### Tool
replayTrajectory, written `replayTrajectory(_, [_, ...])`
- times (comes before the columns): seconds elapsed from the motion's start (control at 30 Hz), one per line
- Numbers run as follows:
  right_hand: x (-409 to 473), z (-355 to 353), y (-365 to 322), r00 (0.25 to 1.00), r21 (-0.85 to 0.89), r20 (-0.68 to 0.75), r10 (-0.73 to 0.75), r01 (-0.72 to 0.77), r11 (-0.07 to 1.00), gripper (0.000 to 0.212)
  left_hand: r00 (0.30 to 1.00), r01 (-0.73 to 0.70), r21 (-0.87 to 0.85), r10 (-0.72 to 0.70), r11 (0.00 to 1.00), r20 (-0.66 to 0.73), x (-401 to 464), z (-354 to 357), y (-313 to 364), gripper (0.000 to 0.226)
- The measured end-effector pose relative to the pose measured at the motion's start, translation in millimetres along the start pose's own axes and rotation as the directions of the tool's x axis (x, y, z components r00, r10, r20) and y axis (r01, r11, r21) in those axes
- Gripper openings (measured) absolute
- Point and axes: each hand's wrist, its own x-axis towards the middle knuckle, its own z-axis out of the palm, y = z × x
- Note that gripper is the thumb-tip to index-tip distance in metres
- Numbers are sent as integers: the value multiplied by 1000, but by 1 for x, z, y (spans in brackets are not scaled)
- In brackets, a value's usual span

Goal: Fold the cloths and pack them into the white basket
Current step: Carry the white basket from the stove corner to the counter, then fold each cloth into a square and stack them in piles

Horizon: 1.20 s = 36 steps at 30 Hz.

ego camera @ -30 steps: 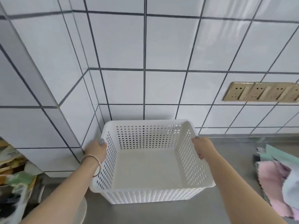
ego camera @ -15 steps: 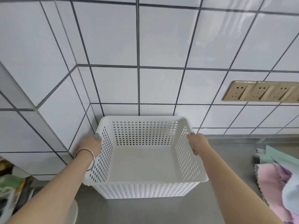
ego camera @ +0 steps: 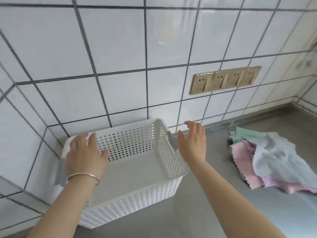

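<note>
I note the white basket (ego camera: 137, 167) standing on the grey counter (ego camera: 223, 212), in the corner against the tiled wall (ego camera: 120, 48). My left hand (ego camera: 85, 155) hovers over its left rim with fingers spread and holds nothing; it covers that rim and part of the interior. My right hand (ego camera: 193, 141) is likewise spread and empty, just outside the right rim; contact I cannot confirm. The cloths (ego camera: 267, 158) lie heaped, unfolded, well apart to the right, cut off by the frame edge.
</note>
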Motion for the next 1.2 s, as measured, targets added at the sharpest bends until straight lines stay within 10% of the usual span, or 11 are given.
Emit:
replayTrajectory(0.27, [-51, -83, 187, 1000, -277, 3, -10, 10, 961, 32, 761, -644, -161, 603, 748, -239, -39, 32, 229, 41])
replayTrajectory(0.67, [-52, -168, 443, 880, -394, 440, 181, 8, 919, 57, 517, -799, -339, 855, 497, 37, -156, 223, 480, 56])
replayTrajectory(0.93, [-49, -174, 489, 881, -262, 443, 165, -49, 964, 48, 565, -703, -313, 769, 639, 299, -170, 287, 501, 85])
replayTrajectory(1.2, [-33, -171, 485, 891, -367, 421, 171, -5, 930, 48, 635, -712, -275, 760, 646, 143, -157, 270, 515, 33])
